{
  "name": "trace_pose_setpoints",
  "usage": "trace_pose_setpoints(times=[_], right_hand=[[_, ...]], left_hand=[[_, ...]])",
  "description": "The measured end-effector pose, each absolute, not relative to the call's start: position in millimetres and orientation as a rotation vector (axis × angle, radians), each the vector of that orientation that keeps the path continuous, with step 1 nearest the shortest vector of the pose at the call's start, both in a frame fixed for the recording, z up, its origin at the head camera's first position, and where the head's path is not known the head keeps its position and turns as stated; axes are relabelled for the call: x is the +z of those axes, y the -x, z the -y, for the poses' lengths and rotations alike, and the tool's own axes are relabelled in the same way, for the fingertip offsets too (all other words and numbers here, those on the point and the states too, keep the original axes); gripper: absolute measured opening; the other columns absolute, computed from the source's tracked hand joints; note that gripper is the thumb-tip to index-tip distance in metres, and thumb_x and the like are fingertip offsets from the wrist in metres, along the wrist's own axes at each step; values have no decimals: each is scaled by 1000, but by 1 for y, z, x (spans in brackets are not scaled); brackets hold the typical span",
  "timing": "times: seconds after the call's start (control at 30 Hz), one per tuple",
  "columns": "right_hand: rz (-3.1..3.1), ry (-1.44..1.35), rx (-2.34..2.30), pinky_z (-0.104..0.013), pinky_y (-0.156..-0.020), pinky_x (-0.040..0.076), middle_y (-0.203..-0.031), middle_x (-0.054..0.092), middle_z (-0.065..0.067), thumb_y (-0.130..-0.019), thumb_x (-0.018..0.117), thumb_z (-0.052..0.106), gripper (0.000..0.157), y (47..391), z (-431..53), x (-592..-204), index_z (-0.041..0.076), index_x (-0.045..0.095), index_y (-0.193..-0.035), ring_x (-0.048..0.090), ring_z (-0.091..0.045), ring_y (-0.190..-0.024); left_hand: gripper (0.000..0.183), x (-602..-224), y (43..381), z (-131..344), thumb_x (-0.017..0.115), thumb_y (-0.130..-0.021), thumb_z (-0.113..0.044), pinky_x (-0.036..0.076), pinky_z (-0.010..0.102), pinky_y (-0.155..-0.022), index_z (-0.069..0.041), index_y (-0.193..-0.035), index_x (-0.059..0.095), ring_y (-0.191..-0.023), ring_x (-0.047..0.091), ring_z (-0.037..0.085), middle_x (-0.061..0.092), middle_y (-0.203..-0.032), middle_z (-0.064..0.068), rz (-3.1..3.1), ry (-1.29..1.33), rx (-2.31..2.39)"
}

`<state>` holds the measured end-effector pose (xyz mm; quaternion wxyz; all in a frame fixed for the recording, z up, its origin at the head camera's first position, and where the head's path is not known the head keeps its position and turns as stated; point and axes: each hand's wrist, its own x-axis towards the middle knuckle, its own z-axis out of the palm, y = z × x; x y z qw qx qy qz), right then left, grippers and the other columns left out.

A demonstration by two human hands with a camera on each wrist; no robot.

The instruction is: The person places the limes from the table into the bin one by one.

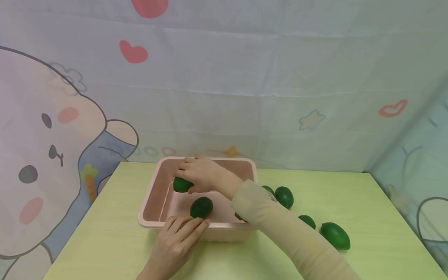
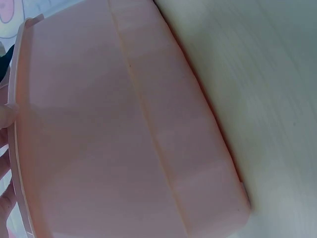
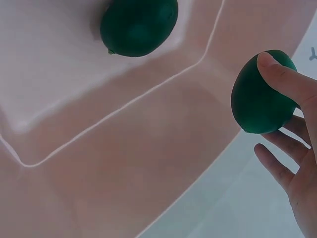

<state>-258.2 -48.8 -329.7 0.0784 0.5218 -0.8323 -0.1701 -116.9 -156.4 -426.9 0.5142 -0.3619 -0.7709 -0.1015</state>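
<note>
A pink plastic bin (image 1: 229, 225) stands on the table. My left hand (image 1: 178, 241) holds its front rim, fingers laid over the edge; the left wrist view shows fingertips (image 2: 7, 115) at the rim and the bin's outer wall (image 2: 89, 124). Above the bin's inside, toward the back left, my right hand (image 1: 199, 173) grips a green lime (image 1: 182, 185). The right wrist view shows the thumb across that lime (image 3: 260, 101) and fingers behind it. Another lime (image 1: 202, 207) lies on the bin floor near the front. A further dark green piece in the bin is mostly hidden by the right sleeve.
Right of the bin, several more limes lie on the pale green table (image 1: 371, 217): one (image 1: 284, 197) near the bin, another (image 1: 335, 235) farther right, others partly behind the right sleeve (image 1: 280, 221). A printed curtain (image 1: 227, 77) hangs behind the table.
</note>
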Motion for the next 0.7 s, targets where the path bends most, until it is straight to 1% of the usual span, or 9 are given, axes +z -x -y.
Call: trace_pose_setpoints(times=[0.23, 0.4, 0.7], right_hand=[[2485, -1588, -493, -35, -104, 47, -135, 56, 6, -85, 68, 48, 61, 260, 51, -336, 25, 49, -138, 50, -14, -127], [2505, -1602, -474, -36, -107, 44, -132, 58, 7, -85, 71, 45, 59, 261, 50, -338, 24, 51, -136, 51, -15, -126], [2519, -1605, -478, -34, -108, 44, -132, 59, 7, -84, 71, 45, 60, 261, 50, -342, 24, 51, -136, 53, -15, -123]], left_hand=[[32, -426, 117, 156, 45, -102, -17, 47, 31, -68, -8, -99, 75, -77, 62, 20, 72, -87, 2, 1846, 874, -248], [31, -427, 117, 155, 44, -103, -17, 47, 31, -68, -8, -100, 75, -78, 62, 20, 72, -88, 2, 1849, 880, -248], [33, -430, 118, 155, 44, -103, -18, 47, 31, -69, -9, -100, 75, -79, 62, 20, 72, -88, 2, 1868, 875, -251]])
